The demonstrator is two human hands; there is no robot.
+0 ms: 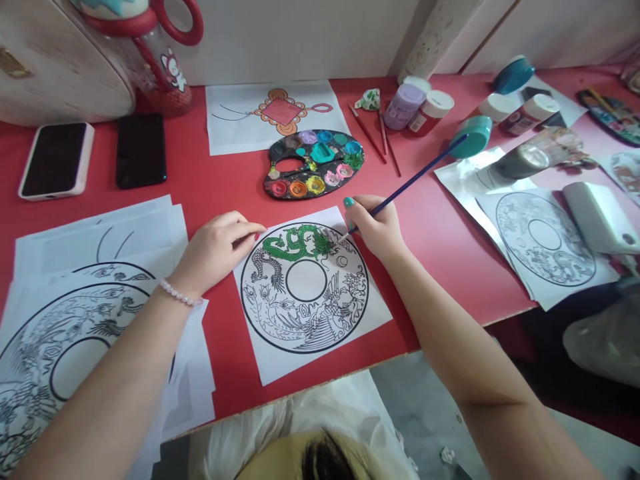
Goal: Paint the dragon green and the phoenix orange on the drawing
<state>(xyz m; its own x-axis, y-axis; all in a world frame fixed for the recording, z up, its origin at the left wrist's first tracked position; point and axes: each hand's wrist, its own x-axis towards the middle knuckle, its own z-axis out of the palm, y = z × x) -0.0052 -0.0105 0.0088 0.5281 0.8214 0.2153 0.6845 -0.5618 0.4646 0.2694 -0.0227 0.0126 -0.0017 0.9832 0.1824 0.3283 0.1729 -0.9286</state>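
Observation:
A sheet with a round dragon-and-phoenix line drawing [306, 333] lies at the middle front of the table. The dragon [287, 248] along its top is painted green; the rest is black outline on white. My right hand [377, 227] is closed around a paintbrush [420, 175] with a dark blue handle, its bristle tip at the drawing beside the dragon's head. My left hand [220, 250] rests at the sheet's upper left edge, fingers stretched toward it and touching it. Just beyond the sheet sits a black paint palette [313, 183] holding several colours.
Printed sheets [187, 333] are stacked at left, under my left forearm. Behind them lie a white-edged phone [56, 160] and a black phone [141, 151]. A red-lidded bottle [155, 73], a knot drawing [223, 120], red brushes [369, 133] and paint jars [405, 103] stand farther back.

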